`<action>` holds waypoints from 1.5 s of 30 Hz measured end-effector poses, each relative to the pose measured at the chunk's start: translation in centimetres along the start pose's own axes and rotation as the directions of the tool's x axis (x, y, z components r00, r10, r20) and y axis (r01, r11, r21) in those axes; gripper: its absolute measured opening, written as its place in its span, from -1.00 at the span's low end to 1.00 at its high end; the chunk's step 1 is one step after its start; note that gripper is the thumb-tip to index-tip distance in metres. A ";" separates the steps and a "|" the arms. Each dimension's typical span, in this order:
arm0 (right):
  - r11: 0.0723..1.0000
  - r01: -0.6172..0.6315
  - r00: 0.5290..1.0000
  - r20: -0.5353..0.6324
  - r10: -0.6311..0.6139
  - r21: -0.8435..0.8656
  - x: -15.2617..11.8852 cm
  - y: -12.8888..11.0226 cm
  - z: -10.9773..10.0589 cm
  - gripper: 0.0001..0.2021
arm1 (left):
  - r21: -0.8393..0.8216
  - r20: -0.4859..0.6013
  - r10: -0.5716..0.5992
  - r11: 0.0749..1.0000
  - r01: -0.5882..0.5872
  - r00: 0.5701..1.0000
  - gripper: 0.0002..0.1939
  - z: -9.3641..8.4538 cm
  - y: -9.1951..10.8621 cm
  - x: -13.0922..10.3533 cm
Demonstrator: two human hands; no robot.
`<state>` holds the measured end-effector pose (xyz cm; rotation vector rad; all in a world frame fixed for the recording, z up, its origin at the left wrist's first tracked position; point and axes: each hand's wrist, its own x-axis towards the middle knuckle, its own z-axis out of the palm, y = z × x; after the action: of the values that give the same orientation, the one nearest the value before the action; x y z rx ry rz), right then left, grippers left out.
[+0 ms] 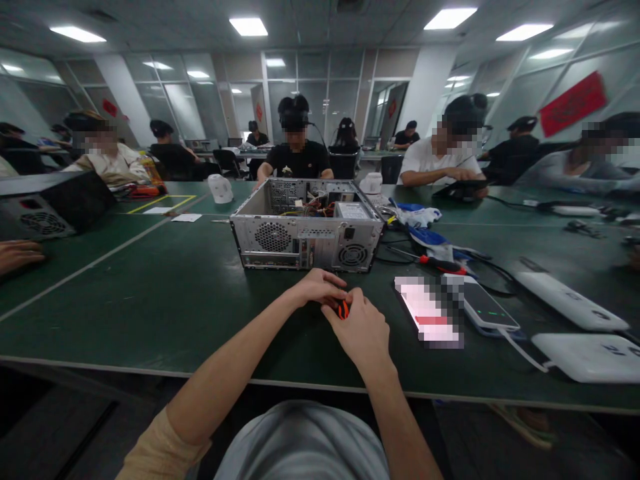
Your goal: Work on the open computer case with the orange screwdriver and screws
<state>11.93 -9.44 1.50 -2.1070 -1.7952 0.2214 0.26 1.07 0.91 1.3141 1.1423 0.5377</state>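
Note:
An open metal computer case [320, 227] rests on the green table, its rear panel with vents facing me and wires inside. Just in front of it, my right hand [361, 325] is closed round an orange and black object [343, 309], perhaps a screwdriver handle; most of it is hidden by the fingers. My left hand [320, 288] reaches over from the left, its fingertips at the same object and close to my right fingers. Whether the left fingers grip it or only touch it cannot be made out.
On the right of the green table [150, 320] lie a lit phone [425, 310], a phone on a cable [483, 303], white power banks [590, 357], a red-black screwdriver [443, 265] and gloves [417, 215]. A black computer case [55, 203] stands left. People sit opposite.

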 end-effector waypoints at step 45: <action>0.995 0.011 1.000 -0.013 -0.012 -0.103 -0.6 -0.6 0.7 -0.72 | -0.056 -0.105 0.010 0.998 -0.016 0.994 -0.59 1.1 0.7 -0.1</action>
<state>11.08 -9.82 1.02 -2.1615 -1.8469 0.1139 1.41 0.61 1.44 1.2576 1.1966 0.6504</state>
